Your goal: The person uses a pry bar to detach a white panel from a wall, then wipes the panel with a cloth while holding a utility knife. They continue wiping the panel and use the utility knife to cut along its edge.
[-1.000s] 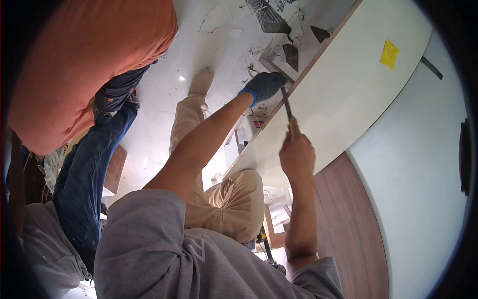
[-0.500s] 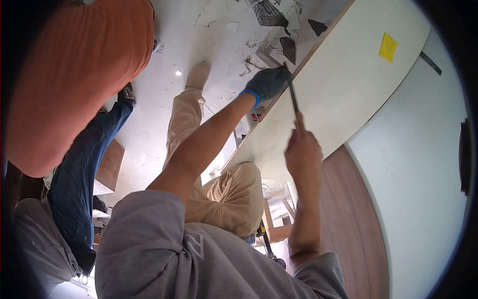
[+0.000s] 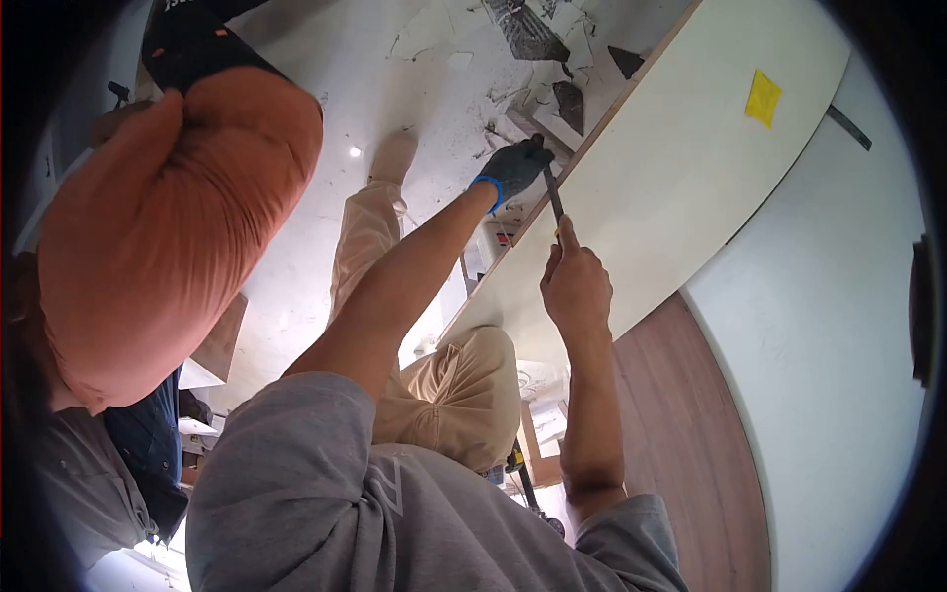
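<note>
My left hand [image 3: 517, 168], in a dark glove with a blue cuff, is closed on the far end of a long dark file [image 3: 555, 197]. My bare right hand [image 3: 578, 286] grips the same file by its handle, with the index finger stretched along it. The file lies across the brown edge of a large white panel [image 3: 681, 158]. Small parts of the handle show yellow by my right fingers; the rest is covered by the hand.
A yellow square [image 3: 762, 99] sits on the panel, and a dark strip [image 3: 848, 128] lies past its far edge. Dark scraps [image 3: 538, 35] litter the floor. A person in an orange shirt [image 3: 178, 237] bends close on the left. Wood-grain board [image 3: 691, 424] stands at right.
Both hands and the file have shifted left and slightly downward across the panel edge. The person in orange has leaned further into view, with a dark sleeve or garment now showing.
</note>
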Available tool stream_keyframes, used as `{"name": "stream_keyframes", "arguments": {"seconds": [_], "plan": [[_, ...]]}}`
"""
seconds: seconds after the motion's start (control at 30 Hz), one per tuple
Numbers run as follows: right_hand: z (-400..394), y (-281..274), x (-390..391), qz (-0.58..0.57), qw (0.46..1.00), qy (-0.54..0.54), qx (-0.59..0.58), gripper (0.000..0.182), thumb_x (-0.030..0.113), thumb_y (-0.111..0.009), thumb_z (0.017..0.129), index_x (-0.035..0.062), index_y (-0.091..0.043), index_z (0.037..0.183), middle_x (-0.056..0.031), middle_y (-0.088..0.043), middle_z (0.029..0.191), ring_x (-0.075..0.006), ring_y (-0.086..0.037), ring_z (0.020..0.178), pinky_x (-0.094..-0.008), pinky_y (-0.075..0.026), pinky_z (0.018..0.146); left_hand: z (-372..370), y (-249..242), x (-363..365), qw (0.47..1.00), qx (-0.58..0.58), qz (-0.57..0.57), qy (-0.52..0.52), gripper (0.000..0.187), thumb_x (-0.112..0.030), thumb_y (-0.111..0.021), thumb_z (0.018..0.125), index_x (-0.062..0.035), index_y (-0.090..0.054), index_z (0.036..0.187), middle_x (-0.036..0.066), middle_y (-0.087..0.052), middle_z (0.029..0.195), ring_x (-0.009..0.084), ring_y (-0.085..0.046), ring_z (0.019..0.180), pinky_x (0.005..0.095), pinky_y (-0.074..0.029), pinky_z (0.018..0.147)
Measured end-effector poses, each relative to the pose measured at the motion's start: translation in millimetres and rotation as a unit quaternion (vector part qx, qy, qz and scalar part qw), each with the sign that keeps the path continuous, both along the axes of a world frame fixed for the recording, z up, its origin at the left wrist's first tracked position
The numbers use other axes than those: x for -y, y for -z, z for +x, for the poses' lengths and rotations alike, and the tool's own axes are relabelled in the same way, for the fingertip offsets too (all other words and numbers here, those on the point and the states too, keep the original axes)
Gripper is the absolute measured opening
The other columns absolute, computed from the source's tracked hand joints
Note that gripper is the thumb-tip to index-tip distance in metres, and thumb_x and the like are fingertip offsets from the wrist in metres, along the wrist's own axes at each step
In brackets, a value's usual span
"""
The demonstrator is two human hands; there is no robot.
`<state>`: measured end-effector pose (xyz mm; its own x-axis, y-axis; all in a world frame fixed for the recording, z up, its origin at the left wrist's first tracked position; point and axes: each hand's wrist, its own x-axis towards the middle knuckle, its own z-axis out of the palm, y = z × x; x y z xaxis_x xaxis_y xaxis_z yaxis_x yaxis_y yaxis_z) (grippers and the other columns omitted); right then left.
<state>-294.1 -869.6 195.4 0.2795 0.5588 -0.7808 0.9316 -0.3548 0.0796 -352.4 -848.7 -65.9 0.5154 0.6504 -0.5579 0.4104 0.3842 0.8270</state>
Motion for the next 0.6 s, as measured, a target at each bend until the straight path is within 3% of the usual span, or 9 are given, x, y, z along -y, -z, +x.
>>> {"name": "stream_keyframes", "arguments": {"seconds": [0.07, 0.13, 0.17, 0.27, 0.3, 0.43, 0.53, 0.6], "plan": [[3.4, -9.4, -5.8, 0.005, 1.0, -0.012, 0.002, 0.045, 0.02, -0.046, 0.093, 0.0118, -0.041, 0.136, -0.0202, -0.063, 0.084, -0.0382, -0.064, 0.073, -0.0483, -0.051, 0.065, 3.2, 12.1, 1.9, 1.0, -0.001, 0.028, 0.013, 0.051, -0.031, -0.049, 0.093, -0.0101, -0.04, 0.138, 0.018, -0.044, 0.138, 0.0313, -0.047, 0.123, 0.0341, -0.04, 0.1], [8.4, -34.0, -11.5, 0.042, 0.999, -0.003, 0.0, 0.046, 0.019, -0.048, 0.091, 0.0134, -0.042, 0.136, -0.0193, -0.062, 0.081, -0.037, -0.064, 0.07, -0.0486, -0.051, 0.063, 1.7, -54.9, -21.0, 0.99, 0.06, -0.096, -0.088, 0.053, -0.031, -0.048, 0.093, -0.0111, -0.037, 0.14, 0.018, -0.044, 0.138, 0.0313, -0.045, 0.125, 0.0347, -0.039, 0.101], [8.9, -34.4, -5.9, 0.042, 0.999, -0.006, 0.001, 0.046, 0.019, -0.048, 0.091, 0.0128, -0.042, 0.136, -0.0192, -0.062, 0.081, -0.0365, -0.064, 0.069, -0.0482, -0.051, 0.062, 4.2, -73.5, -29.0, 0.992, 0.052, -0.092, -0.072, 0.057, -0.036, -0.046, 0.093, -0.0116, -0.033, 0.142, 0.017, -0.044, 0.138, 0.0324, -0.045, 0.125, 0.0351, -0.038, 0.101], [-0.6, -5.8, 9.7, 0.014, 1.0, -0.02, 0.014, 0.045, 0.02, -0.049, 0.091, 0.0105, -0.042, 0.135, -0.0193, -0.062, 0.083, -0.036, -0.064, 0.069, -0.0473, -0.051, 0.061, -7.4, -61.1, -22.8, 0.988, 0.02, -0.134, -0.073, 0.062, -0.044, -0.044, 0.092, -0.0122, -0.032, 0.143, 0.016, -0.047, 0.137, 0.033, -0.046, 0.124, 0.0358, -0.038, 0.1], [-1.3, 1.4, 11.4, -0.009, 1.0, -0.02, 0.003, 0.045, 0.02, -0.049, 0.091, 0.0094, -0.042, 0.135, -0.0198, -0.063, 0.085, -0.0358, -0.064, 0.069, -0.0466, -0.051, 0.061, -5.8, -33.7, -9.5, 0.99, -0.024, -0.129, -0.04, 0.064, -0.049, -0.042, 0.091, -0.0127, -0.033, 0.143, 0.015, -0.049, 0.135, 0.0339, -0.048, 0.122, 0.0365, -0.038, 0.1], [5.1, -28.0, 3.5, 0.027, 0.999, 0.018, -0.026, 0.045, 0.02, -0.048, 0.092, 0.0102, -0.041, 0.135, -0.0206, -0.063, 0.086, -0.0365, -0.065, 0.07, -0.047, -0.051, 0.063, -9.2, -70.1, -13.9, 0.992, 0.001, -0.117, -0.046, 0.063, -0.046, -0.043, 0.091, -0.0125, -0.033, 0.143, 0.015, -0.049, 0.135, 0.0339, -0.048, 0.121, 0.0351, -0.038, 0.1], [-2.2, -32.3, 13.1, 0.004, 0.999, 0.028, -0.022, 0.045, 0.021, -0.046, 0.093, 0.0112, -0.041, 0.136, -0.0213, -0.063, 0.087, -0.0372, -0.065, 0.073, -0.0477, -0.051, 0.065, -9.7, -65.2, 6.6, 0.991, 0.017, -0.104, -0.08, 0.062, -0.045, -0.043, 0.091, -0.0114, -0.033, 0.142, 0.016, -0.047, 0.136, 0.0324, -0.047, 0.124, 0.0345, -0.037, 0.101], [-13.6, -5.6, 21.5, -0.065, 0.998, 0.017, 0.0, 0.045, 0.022, -0.044, 0.094, 0.0125, -0.038, 0.138, -0.0214, -0.063, 0.093, -0.0371, -0.065, 0.075, -0.0477, -0.051, 0.068, -16.5, -41.7, 16.5, 0.989, -0.004, -0.134, -0.057, 0.062, -0.044, -0.044, 0.091, -0.0098, -0.034, 0.142, 0.016, -0.044, 0.139, 0.0306, -0.042, 0.128, 0.0341, -0.034, 0.105]]}}
